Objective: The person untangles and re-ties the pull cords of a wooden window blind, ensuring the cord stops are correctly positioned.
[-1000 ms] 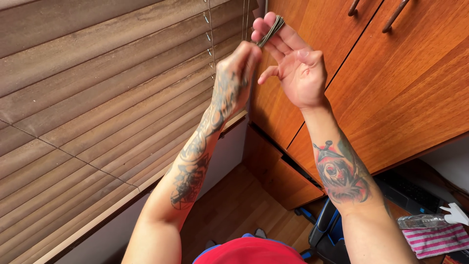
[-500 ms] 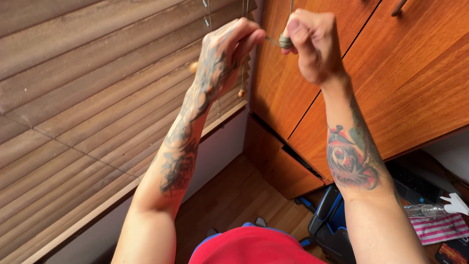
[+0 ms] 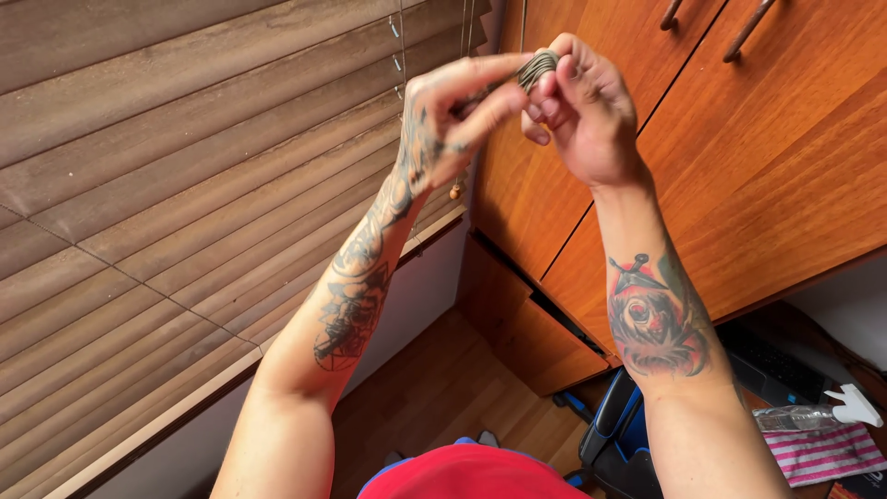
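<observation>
Both my hands are raised in front of the wooden blind (image 3: pixel 185 185). My right hand (image 3: pixel 587 111) pinches a coiled bundle of the blind's thin cords (image 3: pixel 538 66) at its fingertips. My left hand (image 3: pixel 453 115) touches the same bundle from the left, with thumb and forefinger on the cords. More cords (image 3: pixel 402 55) hang down the blind's right edge, and a small brown cord bead (image 3: pixel 455 192) dangles below my left hand.
A tall wooden cabinet (image 3: pixel 739 185) with bar handles (image 3: pixel 747 30) stands on the right, a drawer front below it. Lower right are a blue-and-black chair (image 3: pixel 614 434), a spray bottle (image 3: pixel 813 416) and a striped cloth (image 3: pixel 822 453). Wooden floor lies below.
My hands came together: the right hand closed around the cords and gathered them into a coil, and the left hand moved right onto the bundle.
</observation>
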